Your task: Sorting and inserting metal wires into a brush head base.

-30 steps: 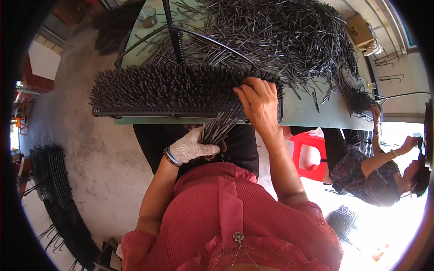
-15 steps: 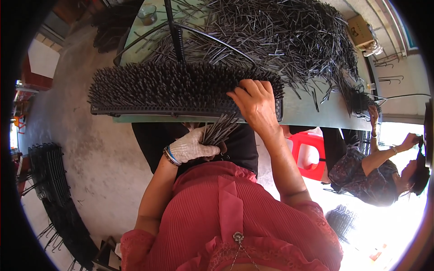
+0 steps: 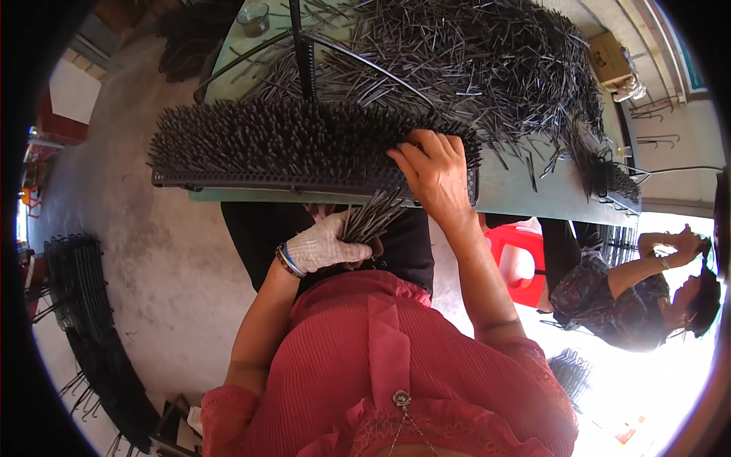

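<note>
A long dark perforated rack [image 3: 251, 183] stands along the near table edge, packed with thin black rods [image 3: 251, 145] standing on end. My left hand [image 3: 324, 245], in a whitish knitted glove, is closed round a bundle of loose black rods [image 3: 373, 217] just below the rack. My bare right hand [image 3: 435, 174] is at the rack's right part, its fingers bent and pressed down among the standing rods. Its fingertips are partly hidden, so what they pinch does not show.
A large heap of loose black rods [image 3: 487, 61] covers the greenish table [image 3: 560, 186]. A glass cup [image 3: 253, 19] stands at its far left, a cardboard box [image 3: 608, 57] at the right. Beyond a red stool [image 3: 514, 263], a co-worker [image 3: 617, 289] sits at right. Filled dark racks [image 3: 80, 289] line the left floor.
My right hand stays among the rods with only a slight shift. The co-worker's hand has left the small rack at the table's right end and risen towards the other hand.
</note>
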Tool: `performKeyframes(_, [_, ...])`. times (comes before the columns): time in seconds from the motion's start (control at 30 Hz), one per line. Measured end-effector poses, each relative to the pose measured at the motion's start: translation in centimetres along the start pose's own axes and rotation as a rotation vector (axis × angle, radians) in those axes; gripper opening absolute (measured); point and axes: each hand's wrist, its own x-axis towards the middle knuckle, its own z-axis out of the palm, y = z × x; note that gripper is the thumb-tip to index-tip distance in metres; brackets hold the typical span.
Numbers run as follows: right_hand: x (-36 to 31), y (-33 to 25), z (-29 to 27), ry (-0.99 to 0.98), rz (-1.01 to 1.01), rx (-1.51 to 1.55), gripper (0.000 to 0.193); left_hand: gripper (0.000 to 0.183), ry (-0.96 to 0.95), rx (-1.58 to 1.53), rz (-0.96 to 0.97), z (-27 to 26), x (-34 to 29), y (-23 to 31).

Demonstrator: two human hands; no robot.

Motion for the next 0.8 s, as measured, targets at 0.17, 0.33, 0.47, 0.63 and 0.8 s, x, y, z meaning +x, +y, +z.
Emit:
performKeyframes(0.17, [-1.3,0.8,0.2,0.068,0.071,0.058,0.018,0.045,0.003,0.007,-0.004,0.2,0.0,0.3])
performKeyframes(0.33, [-2.0,0.0,-2.3,0.031,0.399,0.427,0.023,0.046,0.001,-0.038,0.019,0.7,0.3,0.8])
performKeyframes(0.47, [-3.2,-0.8,-3.7,-0.251,0.554,0.754,0.031,0.056,-0.036,-0.042,0.020,1.5,0.9,1.4])
performKeyframes(0.63, [-5.2,-0.4,-2.7,-0.230,0.738,0.987,0.023,0.065,-0.053,-0.005,-0.005,1.9,2.1,1.3])
performKeyframes(0.8, [-5.8,0.3,-2.3,-0.103,0.805,0.965,0.021,0.058,-0.030,0.022,-0.004,2.0,2.7,0.7])
